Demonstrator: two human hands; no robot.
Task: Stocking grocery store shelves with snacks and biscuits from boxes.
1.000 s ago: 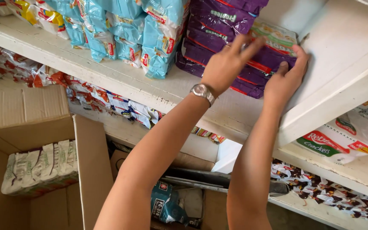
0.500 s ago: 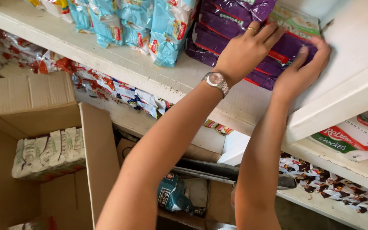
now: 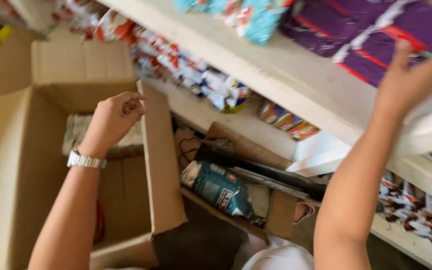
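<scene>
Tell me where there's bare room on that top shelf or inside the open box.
The white shelf has a bare front strip, between its edge and the blue packets and purple packs. The cardboard box is open below the pale bundle, under the left hand. The lower shelves are crowded.

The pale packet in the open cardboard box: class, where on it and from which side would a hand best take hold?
Judging by its pose, take the pale packet by its upper edge, coming from above through the cardboard box's open top. It lies deep between tall walls, so no side approach is free. The left hand, loosely curled, is over it; the right hand is at the purple packets.
</scene>
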